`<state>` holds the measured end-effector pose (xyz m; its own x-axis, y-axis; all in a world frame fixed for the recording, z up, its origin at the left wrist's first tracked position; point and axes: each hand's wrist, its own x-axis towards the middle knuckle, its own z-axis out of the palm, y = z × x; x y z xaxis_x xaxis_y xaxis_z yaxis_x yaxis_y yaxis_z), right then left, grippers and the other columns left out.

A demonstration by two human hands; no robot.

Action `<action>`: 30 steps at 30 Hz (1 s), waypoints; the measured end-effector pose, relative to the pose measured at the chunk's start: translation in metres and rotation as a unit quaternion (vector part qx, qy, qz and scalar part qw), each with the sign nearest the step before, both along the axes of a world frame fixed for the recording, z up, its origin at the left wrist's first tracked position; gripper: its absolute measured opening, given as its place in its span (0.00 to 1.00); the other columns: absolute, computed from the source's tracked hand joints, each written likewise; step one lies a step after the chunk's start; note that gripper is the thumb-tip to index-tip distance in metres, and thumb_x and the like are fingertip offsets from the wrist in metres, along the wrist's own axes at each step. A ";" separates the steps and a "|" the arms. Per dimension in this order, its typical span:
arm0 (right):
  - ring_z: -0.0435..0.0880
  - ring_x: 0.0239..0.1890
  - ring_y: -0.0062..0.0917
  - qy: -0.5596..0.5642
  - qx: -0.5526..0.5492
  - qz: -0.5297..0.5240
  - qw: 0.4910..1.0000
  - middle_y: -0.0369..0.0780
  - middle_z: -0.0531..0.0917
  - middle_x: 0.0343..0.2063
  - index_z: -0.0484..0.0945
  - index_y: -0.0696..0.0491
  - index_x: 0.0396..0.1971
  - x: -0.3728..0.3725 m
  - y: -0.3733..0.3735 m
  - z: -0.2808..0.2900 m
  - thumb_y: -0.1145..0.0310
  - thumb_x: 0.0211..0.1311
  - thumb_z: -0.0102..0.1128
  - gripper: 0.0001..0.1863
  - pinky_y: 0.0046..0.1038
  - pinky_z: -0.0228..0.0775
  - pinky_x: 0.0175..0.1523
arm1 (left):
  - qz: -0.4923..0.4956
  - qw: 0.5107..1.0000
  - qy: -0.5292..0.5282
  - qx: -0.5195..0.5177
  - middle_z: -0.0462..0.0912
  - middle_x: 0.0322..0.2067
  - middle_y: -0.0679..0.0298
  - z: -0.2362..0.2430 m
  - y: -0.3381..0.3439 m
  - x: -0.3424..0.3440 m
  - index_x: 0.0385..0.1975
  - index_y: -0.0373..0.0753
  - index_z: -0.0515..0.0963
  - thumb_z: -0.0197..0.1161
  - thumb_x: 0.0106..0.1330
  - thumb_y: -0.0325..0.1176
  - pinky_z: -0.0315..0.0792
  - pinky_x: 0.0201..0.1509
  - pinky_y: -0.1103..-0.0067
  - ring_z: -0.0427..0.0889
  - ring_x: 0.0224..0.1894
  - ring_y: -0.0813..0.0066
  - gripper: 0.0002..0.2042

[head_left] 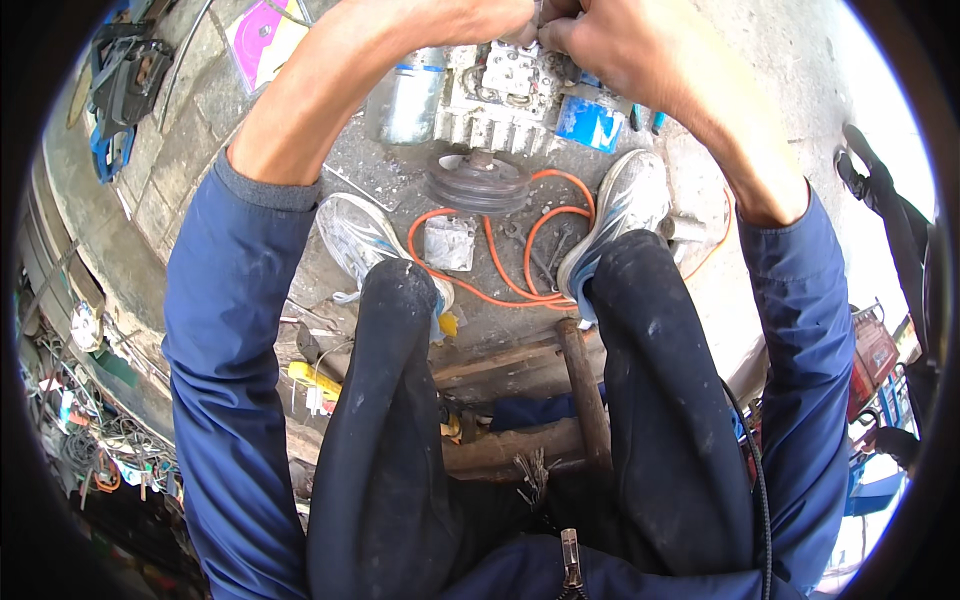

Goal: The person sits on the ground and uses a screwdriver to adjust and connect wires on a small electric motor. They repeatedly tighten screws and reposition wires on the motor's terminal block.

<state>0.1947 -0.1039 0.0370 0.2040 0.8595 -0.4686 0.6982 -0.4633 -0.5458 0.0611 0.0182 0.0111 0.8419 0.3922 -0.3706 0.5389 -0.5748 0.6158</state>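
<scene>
The person's left hand [508, 16] and right hand [608, 42], partly cut off above, meet at a dusty, finned, pale-grey metal machine [492, 112]; their grip cannot be told.

"What's that finned block [490, 128] at the far side?"
"Metal by the look of it, pale, rough and dusty. The cylinder [412, 98] left of it is smooth and glossy."
"And the grooved wheel [478, 185]?"
"Dull, dark metal. The orange cord [550, 300] nearby looks like smooth plastic."
"Any wood?"
"The round post [586, 400] nearer us, scuffed and matt. The blue sleeves [235, 330] are cloth with a faint sheen; the black trousers [385, 400], matt cloth flecked with dust."
</scene>
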 end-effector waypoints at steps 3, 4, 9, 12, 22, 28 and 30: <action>0.92 0.36 0.53 -0.002 0.015 0.007 1.000 0.62 0.86 0.29 0.90 0.64 0.32 0.001 0.000 -0.006 0.73 0.58 0.63 0.11 0.47 0.82 0.43 | -0.011 0.999 0.042 0.006 0.87 0.35 0.33 0.008 0.007 0.002 0.34 0.29 0.89 0.67 0.53 0.31 0.83 0.48 0.57 0.91 0.42 0.39 0.13; 0.92 0.37 0.53 -0.004 0.004 0.002 1.000 0.62 0.86 0.29 0.90 0.64 0.32 -0.001 0.004 -0.005 0.73 0.58 0.63 0.11 0.47 0.82 0.43 | -0.008 0.998 0.060 0.025 0.87 0.35 0.33 0.006 0.007 0.003 0.35 0.28 0.89 0.67 0.53 0.32 0.83 0.48 0.57 0.91 0.42 0.39 0.14; 0.91 0.39 0.54 -0.035 -0.040 0.003 0.999 0.62 0.87 0.31 0.89 0.64 0.34 0.003 0.003 -0.007 0.72 0.59 0.64 0.11 0.47 0.82 0.45 | -0.016 0.996 0.084 0.034 0.87 0.36 0.31 -0.004 0.003 0.014 0.35 0.26 0.89 0.67 0.52 0.32 0.83 0.48 0.56 0.91 0.43 0.38 0.16; 0.91 0.39 0.54 -0.013 -0.038 0.000 0.999 0.62 0.87 0.31 0.89 0.63 0.35 0.001 0.004 0.000 0.73 0.59 0.63 0.10 0.47 0.82 0.45 | -0.025 0.996 0.086 0.026 0.87 0.37 0.32 0.000 0.007 0.010 0.36 0.27 0.89 0.69 0.53 0.33 0.83 0.48 0.57 0.91 0.42 0.37 0.16; 0.91 0.40 0.56 -0.005 0.014 -0.010 1.000 0.63 0.87 0.33 0.88 0.65 0.36 -0.008 0.004 0.010 0.76 0.60 0.62 0.11 0.48 0.83 0.45 | -0.099 0.932 -0.338 0.083 0.89 0.51 0.56 -0.038 0.005 -0.010 0.42 0.40 0.90 0.76 0.59 0.39 0.75 0.61 0.57 0.84 0.56 0.47 0.14; 0.91 0.39 0.56 0.011 -0.014 0.010 1.000 0.63 0.87 0.32 0.89 0.65 0.35 0.006 0.005 -0.010 0.77 0.57 0.62 0.11 0.48 0.83 0.44 | -0.100 0.952 -0.245 0.155 0.84 0.36 0.63 -0.032 -0.004 -0.027 0.33 0.43 0.89 0.77 0.57 0.38 0.69 0.57 0.59 0.78 0.44 0.54 0.08; 0.91 0.39 0.57 0.014 -0.011 0.013 1.000 0.63 0.87 0.32 0.89 0.66 0.35 0.007 0.005 -0.010 0.77 0.57 0.61 0.11 0.48 0.83 0.44 | -0.100 0.953 -0.242 0.152 0.84 0.36 0.63 -0.031 -0.005 -0.028 0.33 0.43 0.89 0.77 0.57 0.38 0.69 0.57 0.59 0.78 0.44 0.54 0.08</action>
<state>0.2012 -0.0985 0.0266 0.1672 0.8538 -0.4930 0.6946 -0.4569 -0.5557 0.0327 0.0136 -0.0194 0.9548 0.2329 0.1848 0.0950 -0.8281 0.5525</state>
